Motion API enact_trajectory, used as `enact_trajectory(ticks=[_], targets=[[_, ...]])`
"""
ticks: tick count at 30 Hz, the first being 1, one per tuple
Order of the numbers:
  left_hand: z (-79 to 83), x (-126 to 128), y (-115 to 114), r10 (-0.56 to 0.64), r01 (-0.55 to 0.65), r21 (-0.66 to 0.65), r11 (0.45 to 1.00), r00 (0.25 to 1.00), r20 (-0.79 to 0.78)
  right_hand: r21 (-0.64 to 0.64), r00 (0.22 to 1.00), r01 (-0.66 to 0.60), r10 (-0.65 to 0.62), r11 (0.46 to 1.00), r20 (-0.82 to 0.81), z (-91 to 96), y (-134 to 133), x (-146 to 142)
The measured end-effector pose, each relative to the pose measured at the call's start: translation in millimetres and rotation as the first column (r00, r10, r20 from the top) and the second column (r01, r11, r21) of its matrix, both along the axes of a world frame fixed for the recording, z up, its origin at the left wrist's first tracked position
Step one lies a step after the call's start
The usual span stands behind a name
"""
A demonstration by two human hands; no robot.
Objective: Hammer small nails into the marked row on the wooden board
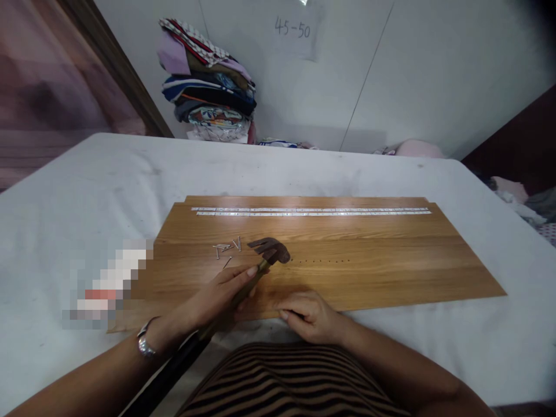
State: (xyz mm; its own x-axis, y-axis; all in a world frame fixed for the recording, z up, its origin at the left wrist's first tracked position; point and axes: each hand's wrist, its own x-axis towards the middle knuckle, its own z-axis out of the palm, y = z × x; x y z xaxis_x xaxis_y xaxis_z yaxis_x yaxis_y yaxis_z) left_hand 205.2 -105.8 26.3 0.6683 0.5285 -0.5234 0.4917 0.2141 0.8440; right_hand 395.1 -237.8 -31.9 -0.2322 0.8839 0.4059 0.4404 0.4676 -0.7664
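Note:
My left hand [219, 298] is wrapped round the handle of a claw hammer [270, 250], close below its dark head. The head rests on a wooden board [391, 260] at the left end of a row of small driven nails [321, 261]. Several loose nails [226, 249] lie on the board just left of the hammer head. My right hand [310, 315] rests curled at the board's near edge, fingers closed; whether it holds anything is hidden. A long metal hinge strip [310, 211] runs along the board's far side.
The board lies on a table covered in white cloth [87, 191]. A pile of folded clothes [206, 81] stands against the white wall behind it. A blurred-out object [108, 284] sits on the cloth at the board's left end.

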Motion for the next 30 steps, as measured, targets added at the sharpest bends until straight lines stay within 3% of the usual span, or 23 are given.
enact_trajectory(ticks=[6, 11, 18, 30], targets=[[-5.3, -0.3, -0.4, -0.032, 0.032, 0.014, 0.999, 0.999, 0.002, 0.006, 1.000, -0.004, 0.004, 1.000, -0.008, -2.9, 0.3, -0.5], [-0.2, 1.3, -0.6, -0.040, 0.039, 0.059, 0.998, 0.999, 0.008, 0.004, 1.000, -0.004, 0.004, 1.000, -0.010, -1.9, 0.8, -0.1], [0.3, 2.3, -2.8, 0.010, -0.010, -0.011, 1.000, 1.000, 0.003, -0.014, 1.000, -0.013, 0.013, 1.000, 0.020, -1.2, 1.1, 0.0], [-0.2, 1.3, -2.6, 0.001, -0.001, -0.013, 1.000, 1.000, 0.011, -0.017, 0.999, -0.014, 0.015, 1.000, 0.034, 1.2, 1.5, -0.3]])
